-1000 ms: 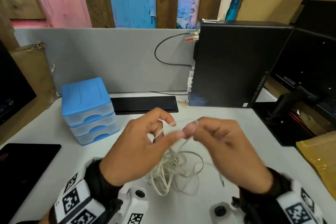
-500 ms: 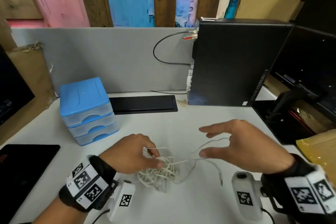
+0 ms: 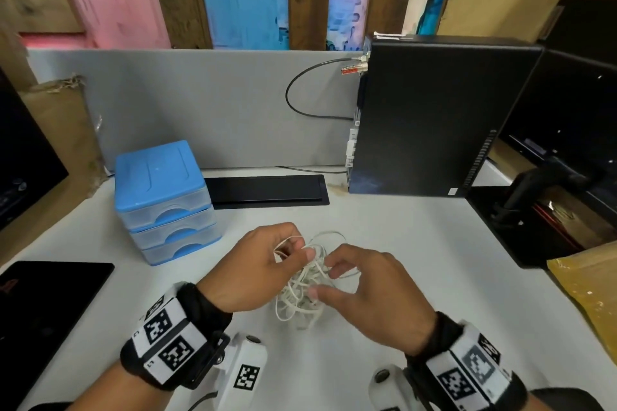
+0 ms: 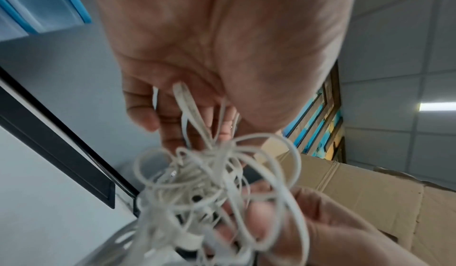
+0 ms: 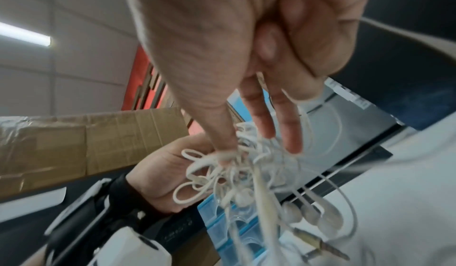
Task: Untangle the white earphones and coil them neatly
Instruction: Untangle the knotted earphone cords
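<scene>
- The white earphones (image 3: pixel 305 284) are bunched in a messy ball of loops, held up between the two hands, over the front part of the white worktop (image 3: pixel 417 243).
- The top of the ball is pinched by the left hand (image 3: pixel 257 270), with thin loops caught between its curled fingers and thumb (this is seen best from the left wrist).
- The right side of the ball is gripped by the right hand (image 3: pixel 370 294); a strand is pressed between its thumb and first fingers.
- In the right wrist view, the small ear pieces (image 5: pixel 310 215) and the metal plug (image 5: pixel 318 243) are seen hanging under the ball.
- A small blue drawer box (image 3: pixel 163 200) is set on the worktop to the left, well apart from the hands.
- A black computer box (image 3: pixel 434 117) is stood at the back right.
</scene>
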